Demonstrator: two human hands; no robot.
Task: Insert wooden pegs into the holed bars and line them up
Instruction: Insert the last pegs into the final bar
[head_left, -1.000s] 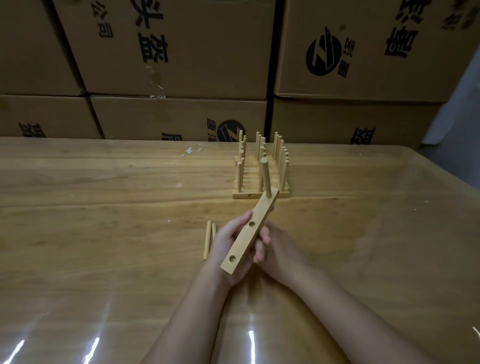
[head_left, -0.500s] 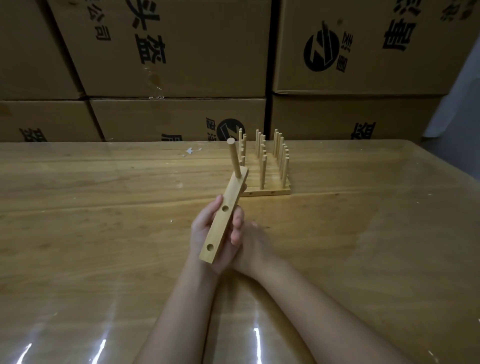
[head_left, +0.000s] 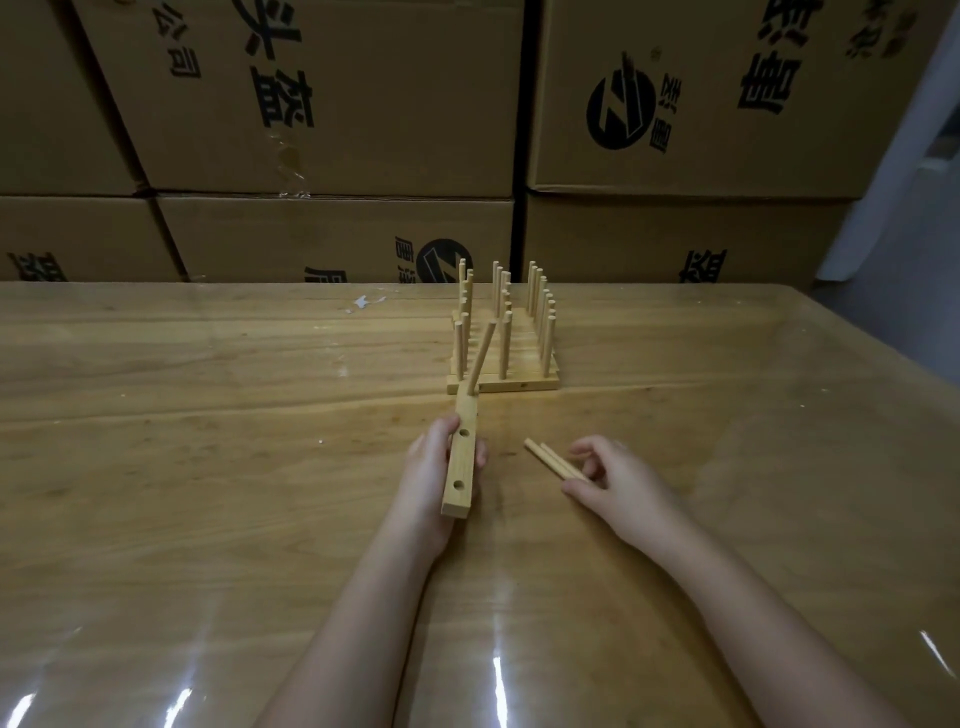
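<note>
Your left hand (head_left: 434, 467) grips the pale wooden holed bar (head_left: 461, 457) above the table's (head_left: 208, 467) middle, its lone round peg (head_left: 480, 358) leaning, your slack right hand (head_left: 621, 480) touching two loose pegs (head_left: 550, 458): tilting could shed it

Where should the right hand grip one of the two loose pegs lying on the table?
Probably at its near end, coming from the right and above. The loose pegs lie flat, side by side, their near ends beside the right hand. A thumb-and-finger pinch across the round shaft leaves the far end free for a hole in the bar.
</note>
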